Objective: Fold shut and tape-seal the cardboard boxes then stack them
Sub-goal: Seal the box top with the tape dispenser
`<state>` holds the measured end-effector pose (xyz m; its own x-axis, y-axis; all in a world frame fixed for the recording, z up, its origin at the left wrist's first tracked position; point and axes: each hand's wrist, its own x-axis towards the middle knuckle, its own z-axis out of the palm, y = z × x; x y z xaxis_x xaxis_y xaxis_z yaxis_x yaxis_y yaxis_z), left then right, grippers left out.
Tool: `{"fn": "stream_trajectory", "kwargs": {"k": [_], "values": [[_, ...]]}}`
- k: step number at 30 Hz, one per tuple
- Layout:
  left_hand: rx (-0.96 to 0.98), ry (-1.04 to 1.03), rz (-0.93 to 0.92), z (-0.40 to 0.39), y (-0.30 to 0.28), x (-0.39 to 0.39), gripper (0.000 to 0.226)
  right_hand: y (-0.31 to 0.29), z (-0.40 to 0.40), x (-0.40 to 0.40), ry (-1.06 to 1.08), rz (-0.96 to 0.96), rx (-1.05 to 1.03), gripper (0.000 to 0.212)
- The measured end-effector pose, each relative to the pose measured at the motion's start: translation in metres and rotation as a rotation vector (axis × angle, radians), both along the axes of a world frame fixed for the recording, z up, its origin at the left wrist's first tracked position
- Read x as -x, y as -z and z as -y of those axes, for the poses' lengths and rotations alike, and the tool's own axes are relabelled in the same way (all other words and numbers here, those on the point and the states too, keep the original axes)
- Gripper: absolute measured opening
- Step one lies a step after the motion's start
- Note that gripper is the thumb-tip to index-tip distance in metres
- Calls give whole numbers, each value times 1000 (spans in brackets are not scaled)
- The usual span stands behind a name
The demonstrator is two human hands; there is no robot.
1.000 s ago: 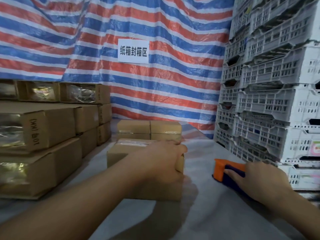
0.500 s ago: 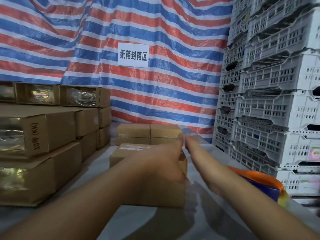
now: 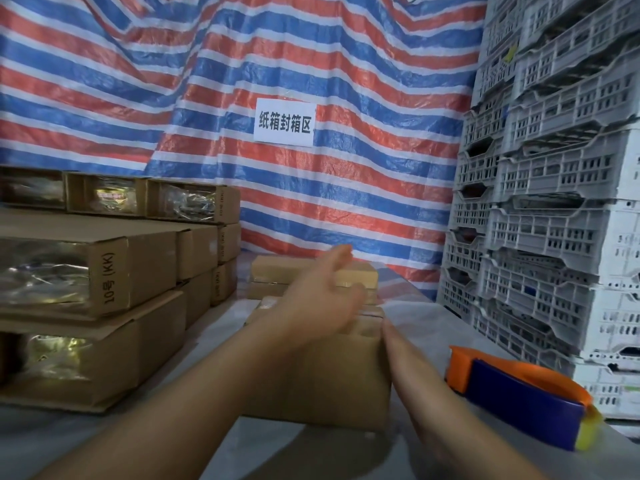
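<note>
1. We are facing a striped tarp (image 3: 346, 81) hanging across the back, with a white sign (image 3: 284, 123) of printed characters fixed to it.
2. On our right, white crates (image 3: 561, 202) are standing in tall stacks, reaching past the top of the view.
3. On our left, a box stack (image 3: 114, 271) is sitting on the table (image 3: 426, 320); several of these show shiny plastic through their ends, and one is marked "10号 (KK)".
4. At the table's far side, sealed boxes (image 3: 273, 271) are lying side by side against the tarp, partly hidden by our left hand.
5. The box (image 3: 329, 382) we are working on is resting on the table straight ahead, between our forearms; glossy tape is catching light on its top.
6. The dispenser (image 3: 519, 393), orange and blue, is lying on the table just right of the box, not touched by either hand.
7. Our left hand (image 3: 318, 299) is hovering over the box top, fingers spread and relaxed, gripping nothing; blur is hiding whether it touches.
8. Our right hand (image 3: 412, 368) is lying flat along the box's right side, fingers straight and together, pressing at the upper right edge.
</note>
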<state>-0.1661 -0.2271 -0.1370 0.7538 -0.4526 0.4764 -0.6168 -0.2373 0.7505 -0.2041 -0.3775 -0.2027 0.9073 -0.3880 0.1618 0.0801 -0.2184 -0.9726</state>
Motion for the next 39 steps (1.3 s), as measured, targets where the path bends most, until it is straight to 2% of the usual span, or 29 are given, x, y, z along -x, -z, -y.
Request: {"fn": "stream_trajectory", "kwargs": {"k": [2,4,5,7,10,13,16,21,25,29,31,35,39], "values": [[193,-122,64,-22,6,-1,39,-1,-2,3,-41,-38,-38,31],[252,-271,52,-45,14,-5,19,-3,-5,7,-87,-74,-90,34],[234,-320,5,-54,22,-7,20,-2,-4,8,-97,-94,-109,34],[155,-363,-135,-66,40,-10,41,1,-4,10,-111,-109,-154,34],[200,-293,-302,-68,59,-4,49,4,-5,12,-143,-120,-140,36],[299,-222,-359,-65,67,0,50,4,-6,16,-153,-110,9,32],[357,-172,-455,-66,68,2,47,2,-3,18,-151,-97,57,29],[341,-199,-491,-67,74,5,57,4,-5,19,-123,-86,156,26],[323,-252,-489,-56,63,-5,54,-6,-1,3,-38,-115,133,34],[308,-256,-641,-31,34,-42,45,-31,20,-37,34,-171,114,64],[331,-239,-709,-18,26,-60,37,-39,36,-61,49,-213,91,71],[323,-222,-775,8,33,-94,34,-46,69,-103,49,-309,6,67],[360,-191,-853,30,48,-123,35,-38,95,-128,-27,-385,38,56]]}}
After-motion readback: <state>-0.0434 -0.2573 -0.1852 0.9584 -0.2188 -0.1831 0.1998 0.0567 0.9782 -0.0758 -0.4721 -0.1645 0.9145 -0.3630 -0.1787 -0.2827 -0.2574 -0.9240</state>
